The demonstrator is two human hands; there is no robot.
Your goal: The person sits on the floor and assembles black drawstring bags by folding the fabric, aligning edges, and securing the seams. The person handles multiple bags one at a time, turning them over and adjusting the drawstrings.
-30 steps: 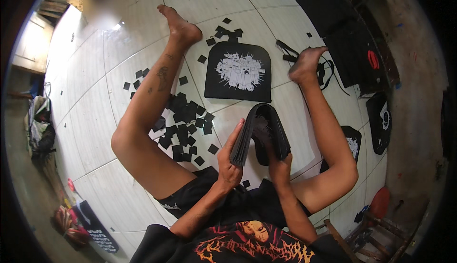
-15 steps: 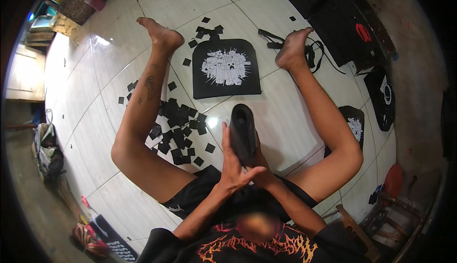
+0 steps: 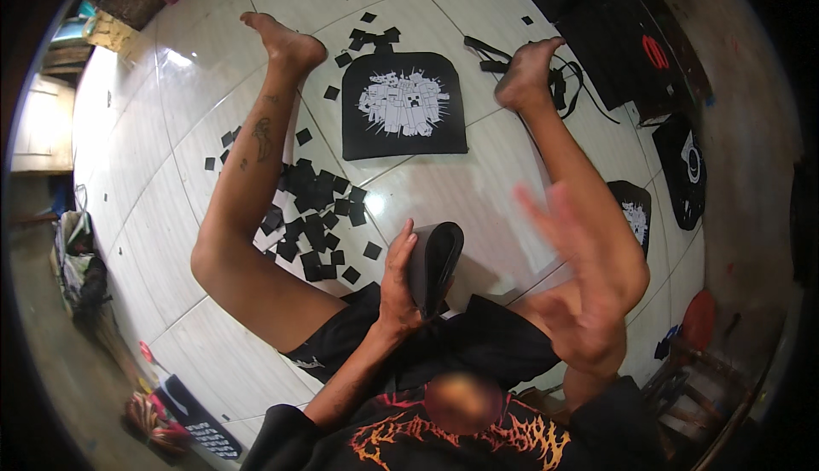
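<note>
Gripping a folded bundle of black sheets [image 3: 433, 268] in the head view, your left hand [image 3: 397, 287] has its fingers laid along the bundle's left side; you cannot tell where its thumb sits. The bundle is in front of your black shorts [image 3: 486, 339], between your thighs, its rounded fold pointing away from you. Your right hand [image 3: 578, 270], blurred, is raised near your right knee, well apart from the bundle, its fingers spread and extended. Beyond the bundle, a black panel with a white print [image 3: 403, 106] lies flat on the pale tiled floor [image 3: 503, 177]. Small black squares [image 3: 300, 179] are scattered beside your left leg, and black straps [image 3: 559, 91] lie by your right foot [image 3: 529, 78].
</note>
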